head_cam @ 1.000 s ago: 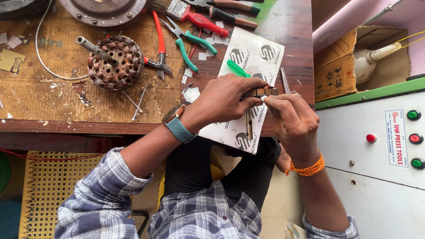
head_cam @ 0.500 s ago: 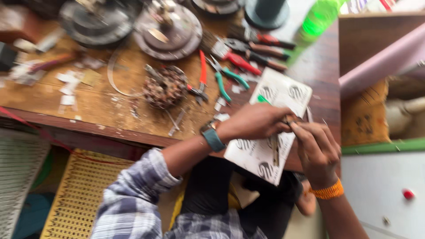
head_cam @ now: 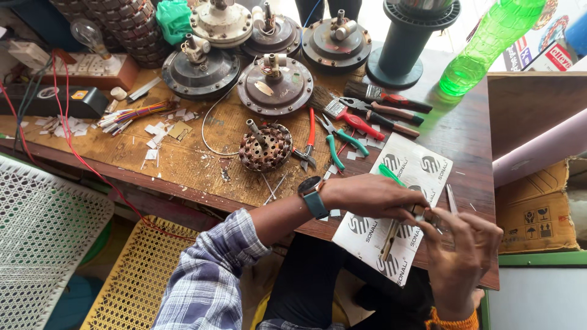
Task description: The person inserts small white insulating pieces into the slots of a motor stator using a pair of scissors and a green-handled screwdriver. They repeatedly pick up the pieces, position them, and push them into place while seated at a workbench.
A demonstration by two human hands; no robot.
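My left hand (head_cam: 373,195), with a watch on its wrist, is closed over the upper end of a thin wooden stick (head_cam: 389,239). The stick slants down across a white printed sheet (head_cam: 422,164) that lies on the brown bench (head_cam: 471,134) near its front edge. My right hand (head_cam: 463,253) meets the left at the fingertips and pinches a small pale strip (head_cam: 439,221). What exactly the strip is, I cannot make out. A green pen (head_cam: 387,173) lies on the sheet just behind my left hand.
A copper-wound stator (head_cam: 264,148) sits left of the sheet, with red pliers (head_cam: 309,139), green-handled pliers (head_cam: 340,145) and brushes (head_cam: 379,98) beside it. Several round motor housings (head_cam: 275,85) stand at the back, beside a green bottle (head_cam: 486,46). A cardboard box (head_cam: 538,214) stands to the right.
The view has swung up and back, showing much more of the bench's far side. My two hands stay together over the white sheet, now lower right in the picture.
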